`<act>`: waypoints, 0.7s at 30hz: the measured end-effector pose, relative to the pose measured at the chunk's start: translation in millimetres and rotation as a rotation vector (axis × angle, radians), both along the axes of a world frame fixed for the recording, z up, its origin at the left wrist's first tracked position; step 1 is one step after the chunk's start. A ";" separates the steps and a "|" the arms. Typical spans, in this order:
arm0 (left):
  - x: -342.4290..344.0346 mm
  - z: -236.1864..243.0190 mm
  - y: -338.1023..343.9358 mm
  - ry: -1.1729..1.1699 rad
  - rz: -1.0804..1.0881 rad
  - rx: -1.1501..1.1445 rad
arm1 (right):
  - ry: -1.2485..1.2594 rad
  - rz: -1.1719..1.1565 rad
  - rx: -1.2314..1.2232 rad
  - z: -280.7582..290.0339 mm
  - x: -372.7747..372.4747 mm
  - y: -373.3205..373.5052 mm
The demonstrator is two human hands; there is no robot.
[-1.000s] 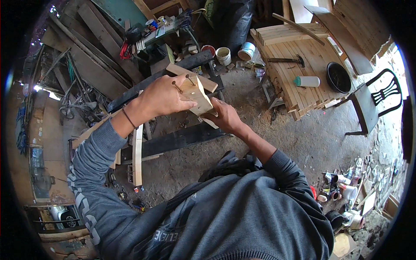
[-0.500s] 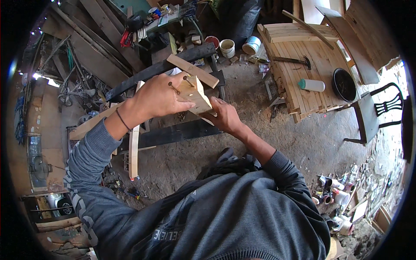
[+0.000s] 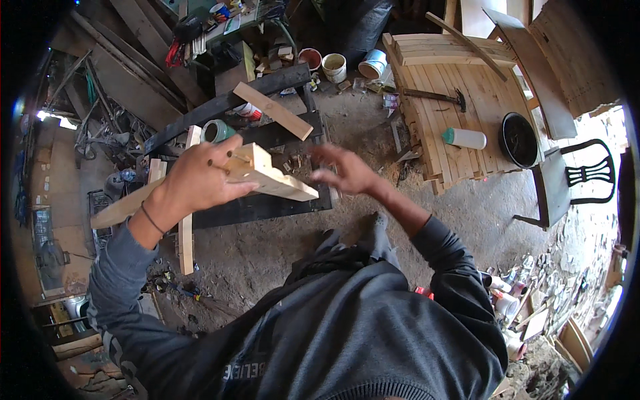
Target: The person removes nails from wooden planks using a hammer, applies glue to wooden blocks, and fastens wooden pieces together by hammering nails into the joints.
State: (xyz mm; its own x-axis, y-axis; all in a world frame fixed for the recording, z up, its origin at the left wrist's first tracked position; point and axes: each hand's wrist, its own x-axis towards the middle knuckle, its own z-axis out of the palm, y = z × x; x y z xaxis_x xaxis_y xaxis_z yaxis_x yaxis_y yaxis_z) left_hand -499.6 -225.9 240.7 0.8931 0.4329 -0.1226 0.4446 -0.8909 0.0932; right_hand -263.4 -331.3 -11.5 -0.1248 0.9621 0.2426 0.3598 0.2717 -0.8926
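Note:
My left hand (image 3: 197,177) grips a pale wooden block (image 3: 283,183) at its near end, where nail heads (image 3: 229,154) stick out beside my fingers; the block slants down to the right. My right hand (image 3: 343,170) is off the block, just to its upper right, fingers loosely bent and apart, holding nothing. Below and around my hands is a dark bench frame (image 3: 280,208) with a loose board (image 3: 273,110) across its back part. A green can (image 3: 217,131) stands behind my left hand, and an upright pale strip (image 3: 186,247) is at the left.
A slatted wooden table (image 3: 460,100) at the right holds a hammer (image 3: 430,94), a white bottle (image 3: 465,139) and a black bowl (image 3: 519,140). A black chair (image 3: 557,190) stands beside it. Several buckets (image 3: 334,67) are at the back; scattered cans (image 3: 507,305) lie at lower right.
My right hand has let go of the block and moved to the right with its fingers opened. My left hand has lowered leftward, tilting the block toward horizontal, and more of the bench shows behind it.

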 end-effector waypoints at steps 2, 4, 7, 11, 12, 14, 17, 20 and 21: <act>-2.3 -4.1 5.8 -0.008 0.051 -0.065 | 0.160 -0.152 -0.130 -30.1 52.0 23.9; 4.6 1.6 -2.7 0.000 0.109 -0.104 | 0.046 -0.431 -0.312 -70.2 120.8 50.2; 26.2 12.6 -13.2 0.034 0.091 -0.046 | -0.241 -0.749 -0.391 -184.3 242.4 82.1; 51.2 15.5 -14.2 0.176 0.240 -0.239 | -0.644 -0.829 -0.529 -360.4 402.5 85.6; 42.9 14.4 -12.2 0.102 0.164 -0.280 | -0.943 -0.763 -0.526 -374.5 459.6 77.1; 32.0 -2.5 -4.0 0.089 0.091 -0.296 | -1.153 -0.712 -0.640 -389.5 541.1 38.1; 37.2 17.2 -36.0 0.205 0.274 -0.276 | -0.330 -0.850 -0.957 -363.3 428.5 131.5; 23.1 17.2 -40.9 0.179 0.271 -0.279 | -0.052 -0.944 -1.029 -299.7 410.2 127.0; 21.7 14.0 -37.1 0.169 0.277 -0.288 | -0.010 -0.989 -1.003 -277.5 411.2 112.4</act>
